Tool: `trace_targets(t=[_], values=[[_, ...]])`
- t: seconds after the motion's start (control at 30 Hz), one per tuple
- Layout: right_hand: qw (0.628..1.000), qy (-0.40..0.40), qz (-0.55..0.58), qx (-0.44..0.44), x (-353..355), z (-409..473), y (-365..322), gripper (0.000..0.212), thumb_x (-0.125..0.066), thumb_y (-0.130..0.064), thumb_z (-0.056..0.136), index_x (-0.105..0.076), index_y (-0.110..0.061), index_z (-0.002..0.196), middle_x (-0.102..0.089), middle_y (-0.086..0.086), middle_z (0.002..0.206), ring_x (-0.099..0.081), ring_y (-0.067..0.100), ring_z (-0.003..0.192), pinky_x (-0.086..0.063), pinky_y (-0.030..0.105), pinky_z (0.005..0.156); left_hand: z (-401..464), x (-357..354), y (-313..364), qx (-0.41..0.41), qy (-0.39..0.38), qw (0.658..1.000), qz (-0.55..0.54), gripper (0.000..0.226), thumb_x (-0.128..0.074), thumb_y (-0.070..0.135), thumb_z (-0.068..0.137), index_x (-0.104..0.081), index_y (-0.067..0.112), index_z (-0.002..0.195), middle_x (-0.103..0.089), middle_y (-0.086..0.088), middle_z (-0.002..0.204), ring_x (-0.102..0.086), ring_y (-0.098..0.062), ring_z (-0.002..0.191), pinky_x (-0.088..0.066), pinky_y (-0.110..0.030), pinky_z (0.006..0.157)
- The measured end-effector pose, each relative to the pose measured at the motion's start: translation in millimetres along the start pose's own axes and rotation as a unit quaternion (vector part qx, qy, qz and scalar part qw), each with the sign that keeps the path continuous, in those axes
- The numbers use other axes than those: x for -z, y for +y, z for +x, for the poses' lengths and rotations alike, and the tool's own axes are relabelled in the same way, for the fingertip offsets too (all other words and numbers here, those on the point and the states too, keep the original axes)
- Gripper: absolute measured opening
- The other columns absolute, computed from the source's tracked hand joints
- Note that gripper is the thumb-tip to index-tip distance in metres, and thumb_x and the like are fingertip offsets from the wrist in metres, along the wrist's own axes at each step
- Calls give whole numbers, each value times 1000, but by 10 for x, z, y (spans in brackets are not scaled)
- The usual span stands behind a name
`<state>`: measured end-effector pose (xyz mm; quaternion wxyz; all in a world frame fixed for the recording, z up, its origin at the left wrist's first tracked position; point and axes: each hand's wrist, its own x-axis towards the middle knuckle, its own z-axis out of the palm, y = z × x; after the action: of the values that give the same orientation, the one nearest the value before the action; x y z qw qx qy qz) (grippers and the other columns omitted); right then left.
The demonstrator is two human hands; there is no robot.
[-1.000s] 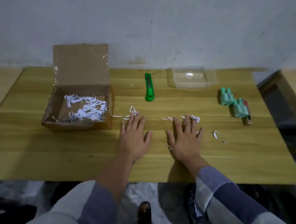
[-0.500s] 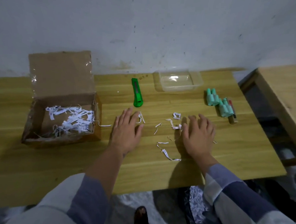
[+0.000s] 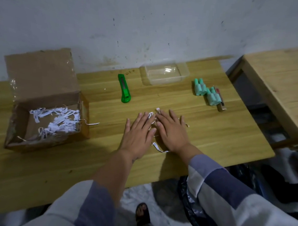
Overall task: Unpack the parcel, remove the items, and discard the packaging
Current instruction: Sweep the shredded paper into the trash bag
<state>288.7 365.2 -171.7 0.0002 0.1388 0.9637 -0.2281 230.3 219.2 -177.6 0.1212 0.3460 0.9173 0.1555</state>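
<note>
An open cardboard box (image 3: 85, 119) sits at the table's left, lid up, with white shredded paper (image 3: 55, 121) inside. My left hand (image 3: 138, 135) and my right hand (image 3: 173, 131) lie flat on the table side by side, fingers spread, almost touching. Loose paper shreds (image 3: 158, 147) lie under and between them, one strip trailing toward me. The unpacked items, several small teal bottles (image 3: 206, 92) and a slim red and brown stick (image 3: 220, 99), rest at the far right.
A green utility knife (image 3: 124, 88) lies beyond my hands. A clear plastic tray (image 3: 166, 73) stands by the wall. A second wooden table (image 3: 282, 86) is to the right. A black bag (image 3: 188, 199) with shreds sits on the floor below the table edge.
Both hands have slid inward across the table until they nearly meet, sweeping the scattered paper shreds into a small cluster between them.
</note>
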Motion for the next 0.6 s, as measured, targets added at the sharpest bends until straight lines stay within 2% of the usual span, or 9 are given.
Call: trace_targets(t=[0.13,0.2,0.27,0.33,0.43,0.6], values=[[997,66,37,13,47,-220,92,57,-16,-46,92,-57,-26,125,-52,-4,140,-35,18,139,-15,49,115,-150,-14,37,-20,-1,1000,-9,61,3,55,90,-4,44,150,-8,9,162,6,-8,148,5,-46,120],[994,103,34,-1,98,-304,180,52,-21,-45,92,-60,-25,119,-55,-1,136,-40,21,136,-18,49,114,-191,9,103,-29,-7,999,-32,54,-2,53,94,4,46,148,-9,9,161,4,-7,148,3,-48,120],[994,104,13,-28,144,-376,256,54,-23,-51,89,-56,-26,125,-48,2,143,-33,26,140,-15,50,115,-214,22,165,-37,-12,997,-60,52,-9,47,99,16,46,144,-12,9,161,2,-7,148,4,-45,120],[996,64,-8,-54,155,-459,284,64,-22,-62,84,-44,-32,136,-31,4,154,-18,31,145,-9,51,117,-236,30,164,-30,7,998,-50,53,-6,46,97,21,42,143,-14,7,161,0,-7,148,4,-41,121],[998,17,-25,-63,105,-536,237,79,-21,-76,74,-24,-41,145,-10,1,161,1,32,149,1,53,118,-258,34,23,21,46,999,5,64,2,49,90,9,29,151,-8,6,162,3,-8,148,4,-44,119],[999,8,-43,-29,-6,-471,7,91,-34,-85,68,-9,-47,146,2,3,162,7,37,147,2,56,116,-326,1,-209,68,46,994,68,71,7,46,87,-7,23,153,1,11,161,9,-8,147,7,-49,117]])
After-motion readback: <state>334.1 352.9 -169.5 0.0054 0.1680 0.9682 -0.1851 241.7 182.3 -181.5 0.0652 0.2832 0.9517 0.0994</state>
